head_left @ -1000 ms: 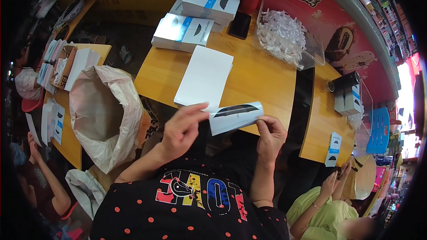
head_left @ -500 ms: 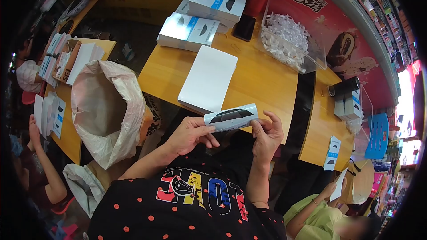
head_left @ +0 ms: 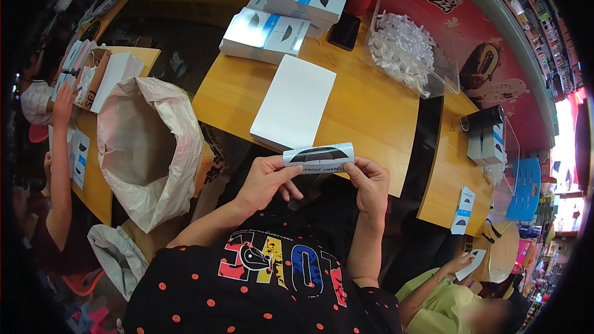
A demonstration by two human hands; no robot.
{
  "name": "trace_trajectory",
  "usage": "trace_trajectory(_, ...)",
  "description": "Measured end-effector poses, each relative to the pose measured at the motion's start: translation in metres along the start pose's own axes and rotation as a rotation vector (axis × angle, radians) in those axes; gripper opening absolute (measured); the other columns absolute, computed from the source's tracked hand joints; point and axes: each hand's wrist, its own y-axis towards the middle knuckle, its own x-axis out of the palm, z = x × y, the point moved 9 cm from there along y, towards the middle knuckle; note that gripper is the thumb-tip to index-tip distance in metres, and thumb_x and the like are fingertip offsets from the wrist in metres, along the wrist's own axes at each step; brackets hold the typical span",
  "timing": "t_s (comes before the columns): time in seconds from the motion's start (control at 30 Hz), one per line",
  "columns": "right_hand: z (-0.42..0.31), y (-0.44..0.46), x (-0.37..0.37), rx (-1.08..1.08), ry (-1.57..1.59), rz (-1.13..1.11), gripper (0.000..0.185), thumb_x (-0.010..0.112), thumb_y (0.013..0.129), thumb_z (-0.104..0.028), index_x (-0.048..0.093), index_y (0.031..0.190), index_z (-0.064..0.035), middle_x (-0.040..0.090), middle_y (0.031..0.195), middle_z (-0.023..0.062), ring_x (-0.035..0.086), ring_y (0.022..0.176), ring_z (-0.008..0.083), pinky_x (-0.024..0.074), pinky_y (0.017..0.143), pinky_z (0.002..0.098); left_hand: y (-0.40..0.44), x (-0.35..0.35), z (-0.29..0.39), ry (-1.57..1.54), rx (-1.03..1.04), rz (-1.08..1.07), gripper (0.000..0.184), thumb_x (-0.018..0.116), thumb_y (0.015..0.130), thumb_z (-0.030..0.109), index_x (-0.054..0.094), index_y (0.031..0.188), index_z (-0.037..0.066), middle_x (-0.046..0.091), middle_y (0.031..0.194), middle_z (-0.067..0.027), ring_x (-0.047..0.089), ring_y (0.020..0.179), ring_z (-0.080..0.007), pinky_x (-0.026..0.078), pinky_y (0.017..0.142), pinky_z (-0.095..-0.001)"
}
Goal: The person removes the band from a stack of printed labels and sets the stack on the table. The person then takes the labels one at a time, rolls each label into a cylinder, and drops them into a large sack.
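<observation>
Your left hand (head_left: 265, 180) and your right hand (head_left: 369, 184) are a little apart, near the middle of the frame, and between them you hold one printed sheet (head_left: 318, 156). Each of your hands is closed on one end of this sheet: the left hand pinches the left end, with the thumb lying on the printed face, and the right hand pinches the right end in the same way, with its thumb near the lower edge. The lower fingers of your left hand are loosely extended under the sheet, and they do not grip with the thumb. The sheet is bent in a curve and shows a black umbrella picture, with part of the word "UMBRELLA" below it.

Just above the sheet in the frame, a stack of white sheets (head_left: 295, 100) lies on the desk (head_left: 371, 127). Behind it, at the upper middle, you have stacks with blue bands (head_left: 263, 35), and to their right a dark phone (head_left: 343, 32). A transparent box (head_left: 447, 80) with white paper strips (head_left: 402, 46) stands at the upper right. At the left of the frame is a large pale sack (head_left: 180, 179), its mouth wide. At the lower right, a co-worker in a light green top (head_left: 436, 297) holds a white paper (head_left: 473, 266).
</observation>
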Motion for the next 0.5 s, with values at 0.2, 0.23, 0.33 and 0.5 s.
trace_trajectory(0.2, 0.002, 0.004, 0.001, 0.001, 0.023, -0.024, 0.011, 0.067, 0.081, 0.000, 0.066, 0.090, 0.0041, 0.064, 0.074, 0.0032, 0.044, 0.054, 0.0018, 0.0296, 0.048, 0.0155, 0.006, 0.001, -0.009, -0.205, -0.006, -0.021, 0.026, 0.054, 0.092, 0.010, 0.057, 0.114, -0.004, 0.063, 0.105, -0.0160, 0.068, 0.071, -0.0208, 0.050, 0.043, -0.0195)
trace_trajectory(0.23, 0.002, 0.005, 0.002, 0.007, 0.021, -0.033, 0.011, 0.067, 0.081, 0.000, 0.066, 0.090, 0.0041, 0.064, 0.074, 0.0032, 0.044, 0.054, 0.0018, 0.0296, 0.048, 0.0155, 0.006, 0.001, -0.009, -0.225, -0.004, -0.037, 0.026, 0.054, 0.093, 0.011, 0.057, 0.113, -0.005, 0.062, 0.105, -0.0169, 0.068, 0.076, -0.0216, 0.051, 0.044, -0.0201)
trace_trajectory(0.33, 0.002, 0.007, 0.004, 0.003, 0.023, -0.039, 0.009, 0.067, 0.081, 0.000, 0.066, 0.089, 0.0036, 0.064, 0.074, 0.0032, 0.043, 0.053, 0.0018, 0.0291, 0.048, 0.0159, 0.007, 0.002, -0.010, -0.270, -0.004, -0.053, 0.027, 0.054, 0.093, 0.012, 0.057, 0.113, -0.006, 0.063, 0.103, -0.0164, 0.068, 0.078, -0.0218, 0.054, 0.051, -0.0214)
trace_trajectory(0.5, 0.006, 0.007, 0.005, 0.007, 0.019, -0.028, 0.008, 0.066, 0.081, 0.000, 0.065, 0.088, 0.0035, 0.063, 0.072, 0.0027, 0.043, 0.054, 0.0023, 0.0298, 0.047, 0.0159, 0.004, 0.000, -0.010, -0.233, -0.005, -0.041, 0.025, 0.052, 0.094, 0.011, 0.058, 0.111, -0.006, 0.064, 0.101, -0.0160, 0.068, 0.083, -0.0223, 0.057, 0.066, -0.0257)
